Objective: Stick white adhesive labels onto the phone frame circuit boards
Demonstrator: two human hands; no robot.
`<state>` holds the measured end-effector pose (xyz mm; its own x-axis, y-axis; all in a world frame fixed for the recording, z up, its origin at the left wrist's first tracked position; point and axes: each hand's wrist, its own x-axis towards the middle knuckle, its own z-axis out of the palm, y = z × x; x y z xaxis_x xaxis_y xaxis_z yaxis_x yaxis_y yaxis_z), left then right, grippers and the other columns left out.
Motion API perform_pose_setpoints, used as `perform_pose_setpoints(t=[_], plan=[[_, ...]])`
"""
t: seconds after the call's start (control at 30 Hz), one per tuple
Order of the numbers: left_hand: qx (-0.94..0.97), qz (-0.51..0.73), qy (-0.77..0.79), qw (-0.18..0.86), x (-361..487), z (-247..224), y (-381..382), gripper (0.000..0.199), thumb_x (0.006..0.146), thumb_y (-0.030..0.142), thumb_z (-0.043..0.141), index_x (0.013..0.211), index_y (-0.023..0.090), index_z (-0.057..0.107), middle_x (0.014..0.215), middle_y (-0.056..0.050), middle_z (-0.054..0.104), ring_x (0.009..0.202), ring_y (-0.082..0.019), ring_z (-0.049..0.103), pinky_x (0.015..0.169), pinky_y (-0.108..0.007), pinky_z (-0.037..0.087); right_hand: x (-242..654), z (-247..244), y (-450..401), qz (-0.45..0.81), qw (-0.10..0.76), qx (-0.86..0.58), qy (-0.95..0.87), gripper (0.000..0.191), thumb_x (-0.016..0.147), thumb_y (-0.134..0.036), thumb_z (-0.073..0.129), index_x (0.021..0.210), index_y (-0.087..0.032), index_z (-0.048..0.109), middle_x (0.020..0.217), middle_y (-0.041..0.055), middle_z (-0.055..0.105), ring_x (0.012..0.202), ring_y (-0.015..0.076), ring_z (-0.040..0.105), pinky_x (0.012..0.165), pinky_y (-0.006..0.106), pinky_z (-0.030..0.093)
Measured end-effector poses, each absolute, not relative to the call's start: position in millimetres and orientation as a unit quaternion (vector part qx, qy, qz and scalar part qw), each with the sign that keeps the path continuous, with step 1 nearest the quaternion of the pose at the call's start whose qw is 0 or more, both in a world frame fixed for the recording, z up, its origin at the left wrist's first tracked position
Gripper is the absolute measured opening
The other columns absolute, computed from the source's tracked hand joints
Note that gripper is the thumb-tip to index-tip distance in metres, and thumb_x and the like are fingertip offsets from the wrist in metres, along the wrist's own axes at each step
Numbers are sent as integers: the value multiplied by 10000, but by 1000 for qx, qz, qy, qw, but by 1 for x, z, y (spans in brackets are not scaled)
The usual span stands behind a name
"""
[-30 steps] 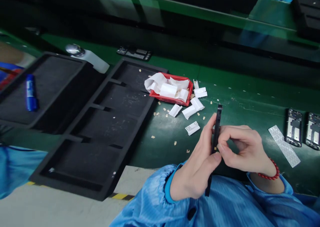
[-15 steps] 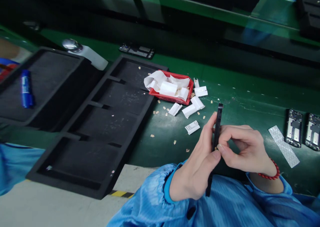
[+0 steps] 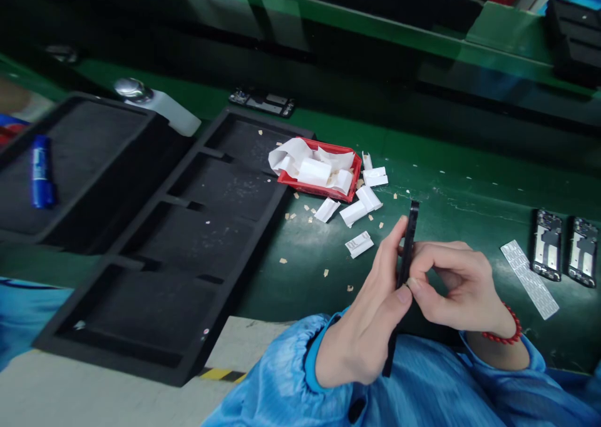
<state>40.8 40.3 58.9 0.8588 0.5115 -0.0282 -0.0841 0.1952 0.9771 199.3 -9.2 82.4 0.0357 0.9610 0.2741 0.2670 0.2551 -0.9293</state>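
My left hand (image 3: 364, 330) grips a dark phone body (image 3: 409, 245) that stands edge-on to me, with the fingers behind it and the thumb on its near edge. Against the right-hand side of the phone, my right hand (image 3: 457, 283) is closed in a pinch, thumb and index fingertips together. What lies between those fingertips is too small to make out. The phone's faces are turned out of sight. To the right on the green bench lie a silvery sticker sheet (image 3: 530, 280) and two opened phone bodies (image 3: 547, 245) with their inner parts showing.
A red tray (image 3: 345, 196) holds white paper scraps, and more scraps (image 3: 359, 244) and tan bits lie around it. Left are a black compartment tray (image 3: 201, 230), a blue marker (image 3: 42, 171) on a black box, and a white bottle (image 3: 173, 114). Another phone body (image 3: 263, 101) lies behind.
My view has shifted slightly, so the bench things sit a little differently in the picture. Both hands keep nearly the same pose at the phone body.
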Motion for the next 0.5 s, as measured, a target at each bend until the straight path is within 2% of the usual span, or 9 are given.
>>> perform_pose_setpoints(t=[0.17, 0.37, 0.5], plan=[[599, 204, 182, 753, 41, 59, 41, 635, 1072, 421, 308, 1647, 313, 61, 1723, 8, 51, 1564, -308, 169, 1284, -443, 178, 199, 80, -9, 338, 517, -501, -606, 197, 782, -15, 588, 742, -184, 497, 643, -59, 489, 594, 43, 462, 573, 162, 395], [594, 202, 187, 756, 40, 59, 41, 622, 1074, 402, 307, 1646, 316, 79, 1723, 19, 51, 1572, -292, 153, 1290, -426, 162, 196, 80, -7, 327, 521, -500, -609, 186, 776, -24, 590, 737, -182, 501, 636, -58, 492, 579, 40, 465, 562, 155, 398], [559, 224, 185, 776, 41, 57, 40, 594, 1073, 394, 315, 1640, 312, 155, 1716, 41, 108, 1584, -263, 121, 1302, -398, 134, 198, 81, -3, 306, 509, -514, -619, 172, 807, -54, 605, 730, -176, 510, 624, -56, 509, 566, 39, 483, 555, 155, 409]])
